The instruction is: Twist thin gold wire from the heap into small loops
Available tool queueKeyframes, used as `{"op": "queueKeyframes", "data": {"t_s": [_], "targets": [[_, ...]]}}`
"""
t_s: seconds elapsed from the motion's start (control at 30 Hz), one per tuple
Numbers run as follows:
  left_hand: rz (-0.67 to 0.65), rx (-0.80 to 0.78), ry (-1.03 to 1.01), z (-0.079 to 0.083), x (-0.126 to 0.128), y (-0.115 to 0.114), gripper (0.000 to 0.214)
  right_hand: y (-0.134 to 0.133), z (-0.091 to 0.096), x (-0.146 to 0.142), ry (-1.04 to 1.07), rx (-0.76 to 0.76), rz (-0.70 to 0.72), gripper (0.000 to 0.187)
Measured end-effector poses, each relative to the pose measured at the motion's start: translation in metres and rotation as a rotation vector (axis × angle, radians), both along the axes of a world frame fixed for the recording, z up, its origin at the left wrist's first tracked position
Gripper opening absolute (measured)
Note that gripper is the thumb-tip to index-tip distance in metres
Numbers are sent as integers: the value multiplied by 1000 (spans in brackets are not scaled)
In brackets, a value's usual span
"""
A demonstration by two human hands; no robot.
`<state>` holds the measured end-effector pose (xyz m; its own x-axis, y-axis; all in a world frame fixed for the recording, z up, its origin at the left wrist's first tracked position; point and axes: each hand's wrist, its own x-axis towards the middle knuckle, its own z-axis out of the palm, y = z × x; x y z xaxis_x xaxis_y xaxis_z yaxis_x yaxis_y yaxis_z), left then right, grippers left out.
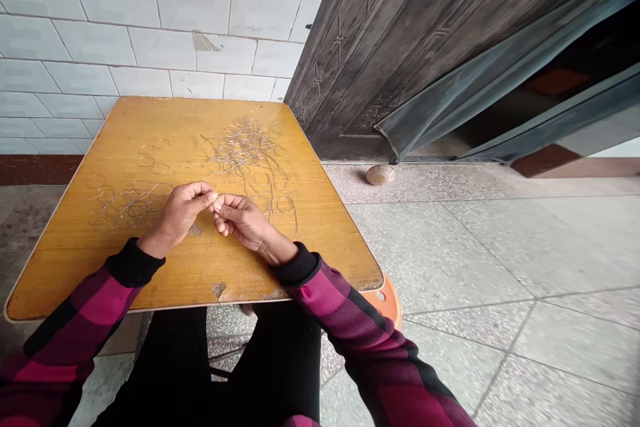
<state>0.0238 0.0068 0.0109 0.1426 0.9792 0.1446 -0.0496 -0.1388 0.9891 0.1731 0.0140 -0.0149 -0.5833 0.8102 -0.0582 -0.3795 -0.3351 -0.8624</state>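
Note:
Above the near middle of the wooden table (pixel 260 260), my left hand (pixel 181 212) and my right hand (pixel 246 221) meet fingertip to fingertip. Both are closed in a pinch on a thin wire (pixel 211 239), which shows only as a faint strand below the fingers; the rest is hidden. A tangled pile of thin bent wires (pixel 247 145) lies beyond my right hand. Beside my left hand spreads a looser heap of looped wires (pixel 127 205). A single wire ring (pixel 285 204) rests just past my right hand.
White wall tiles (pixel 200 7) stand behind the table, and a dark carved door (pixel 360 60) is at the right with a grey curtain (pixel 450 100). A rounded stone (pixel 381 175) sits on the floor by the door. An orange stool (pixel 393 300) shows under the table's right corner.

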Motion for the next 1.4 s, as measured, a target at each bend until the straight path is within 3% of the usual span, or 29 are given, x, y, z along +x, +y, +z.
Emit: {"op": "queueKeyframes", "data": {"t_s": [0.3,0.47,0.8,1.03,1.4], "targets": [[19,18,-11,2,0,-2,22,1,4,1,-56,129,-35,27],[25,-58,-119,3,4,-3,25,1,2,-1,-42,114,-59,26],[68,-35,-15,1,0,-1,17,3,-1,0,-150,100,-61,22],[84,-43,-52,0,-3,1,22,7,1,3,-193,66,-79,31],[146,-77,-91,2,-8,3,22,11,6,11,-236,105,-137,28]]}}
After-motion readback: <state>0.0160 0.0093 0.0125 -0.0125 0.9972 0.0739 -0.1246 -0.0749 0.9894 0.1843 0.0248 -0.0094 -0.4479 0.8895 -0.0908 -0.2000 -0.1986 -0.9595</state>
